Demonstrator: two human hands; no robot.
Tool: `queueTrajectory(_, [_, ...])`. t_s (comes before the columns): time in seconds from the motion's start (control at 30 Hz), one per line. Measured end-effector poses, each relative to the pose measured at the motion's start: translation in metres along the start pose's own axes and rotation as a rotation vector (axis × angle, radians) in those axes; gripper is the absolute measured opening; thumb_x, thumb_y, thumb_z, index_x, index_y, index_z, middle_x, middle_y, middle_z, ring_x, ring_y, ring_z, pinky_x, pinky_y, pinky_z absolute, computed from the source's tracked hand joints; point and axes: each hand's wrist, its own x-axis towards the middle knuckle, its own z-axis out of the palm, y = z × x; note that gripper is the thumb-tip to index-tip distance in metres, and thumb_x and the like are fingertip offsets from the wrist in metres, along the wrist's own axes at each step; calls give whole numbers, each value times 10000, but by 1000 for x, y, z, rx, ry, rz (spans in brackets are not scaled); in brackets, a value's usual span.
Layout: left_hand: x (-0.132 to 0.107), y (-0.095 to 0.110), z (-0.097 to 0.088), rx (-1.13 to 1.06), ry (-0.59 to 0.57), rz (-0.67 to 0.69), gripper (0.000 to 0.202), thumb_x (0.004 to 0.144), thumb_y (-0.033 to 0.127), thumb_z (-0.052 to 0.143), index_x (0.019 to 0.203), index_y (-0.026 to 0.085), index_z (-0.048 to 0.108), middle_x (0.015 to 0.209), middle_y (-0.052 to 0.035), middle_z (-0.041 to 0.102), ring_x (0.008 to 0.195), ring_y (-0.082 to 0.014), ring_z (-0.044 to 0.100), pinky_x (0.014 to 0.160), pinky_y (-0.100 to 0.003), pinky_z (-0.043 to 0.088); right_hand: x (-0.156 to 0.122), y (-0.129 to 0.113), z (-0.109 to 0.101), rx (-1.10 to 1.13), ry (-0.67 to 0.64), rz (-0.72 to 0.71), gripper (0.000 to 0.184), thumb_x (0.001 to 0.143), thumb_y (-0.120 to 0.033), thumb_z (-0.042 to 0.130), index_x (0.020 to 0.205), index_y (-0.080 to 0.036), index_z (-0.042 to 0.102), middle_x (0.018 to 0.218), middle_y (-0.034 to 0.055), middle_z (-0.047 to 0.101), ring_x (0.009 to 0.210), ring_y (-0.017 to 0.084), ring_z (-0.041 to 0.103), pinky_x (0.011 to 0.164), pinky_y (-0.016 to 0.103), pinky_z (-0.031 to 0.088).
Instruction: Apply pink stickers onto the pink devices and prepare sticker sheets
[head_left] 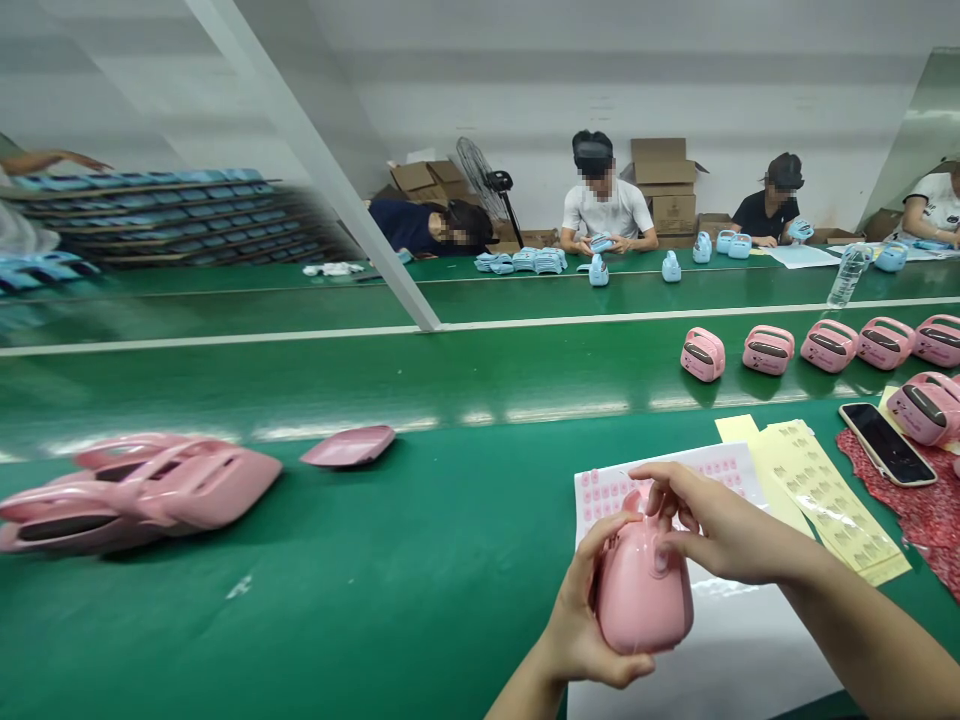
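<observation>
A rounded pink plastic case with a handle (pixel 643 600) is tilted end-on in front of me. My left hand (pixel 585 610) wraps round its side and underside. At its top, my right hand (pixel 697 525) has its thumb pressed to the case and its fingers bent over the handle; whether a small piece sits under them I cannot make out. Beneath lies a white sheet with rows of small pink stickers (pixel 724 462). Yellowish sticker sheets (pixel 832 500) lie just to the right.
Several finished-looking pink cases (pixel 769 350) line the green belt (pixel 525 365). Pink shells (pixel 172 490) and a loose pink panel (pixel 349 447) lie left. A phone (pixel 889 445) rests on red wrap (pixel 915 500). Across the belt, co-workers handle blue cases (pixel 598 270); a bottle (pixel 849 275) stands there.
</observation>
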Motion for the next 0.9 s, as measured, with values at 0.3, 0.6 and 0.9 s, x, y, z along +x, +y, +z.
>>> queueTrajectory(0.3, [1, 6, 0, -33, 42, -36, 836, 519, 483, 747, 1260, 282, 415, 1181, -125, 516, 1029, -336, 537, 888, -485, 423, -1, 1, 3, -19, 32, -5, 569, 722, -22, 491, 1231, -255, 384, 973, 29, 506, 829, 146, 510, 780, 324, 442])
queueTrajectory(0.6, [-5, 3, -1, -43, 63, -79, 892, 450, 437, 788, 1251, 268, 434, 1140, -136, 554, 1006, -339, 558, 861, -477, 450, -11, -6, 9, -240, 46, -25, 579, 761, -39, 461, 1289, -248, 345, 1133, 82, 536, 1002, 199, 529, 865, 381, 458])
queueTrajectory(0.9, [-9, 0, -5, 17, 42, -18, 909, 474, 454, 778, 1284, 284, 403, 1188, -122, 533, 1057, -339, 531, 921, -475, 408, -22, 20, 36, -460, 270, -336, 489, 879, -146, 368, 1341, -258, 253, 1265, 128, 435, 1181, 229, 442, 963, 409, 416])
